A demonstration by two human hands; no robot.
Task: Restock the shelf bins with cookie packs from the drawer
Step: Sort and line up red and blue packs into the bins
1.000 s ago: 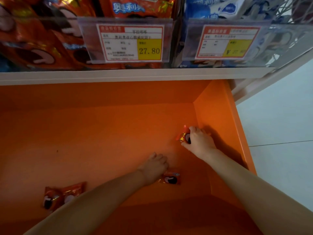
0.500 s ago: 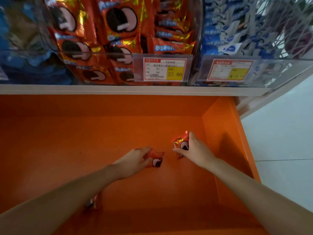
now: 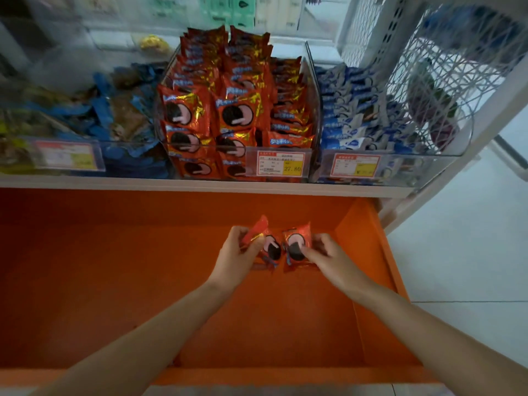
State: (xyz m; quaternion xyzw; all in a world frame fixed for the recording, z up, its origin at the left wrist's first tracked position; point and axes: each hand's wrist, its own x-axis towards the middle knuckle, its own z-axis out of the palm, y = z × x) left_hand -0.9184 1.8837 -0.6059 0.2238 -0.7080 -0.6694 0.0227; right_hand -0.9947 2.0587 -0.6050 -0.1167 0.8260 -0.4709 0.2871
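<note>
Left hand [image 3: 237,252] grip pinched on cookie pack [image 3: 267,244]; right hand [image 3: 328,254] grip clamped on second pack [image 3: 297,244]. Both packs held side by side over drawer [image 3: 114,281]. Bin [image 3: 237,110] above looks nearly full. Left to do: lift both into bin. No other packs seen in drawer.
</note>
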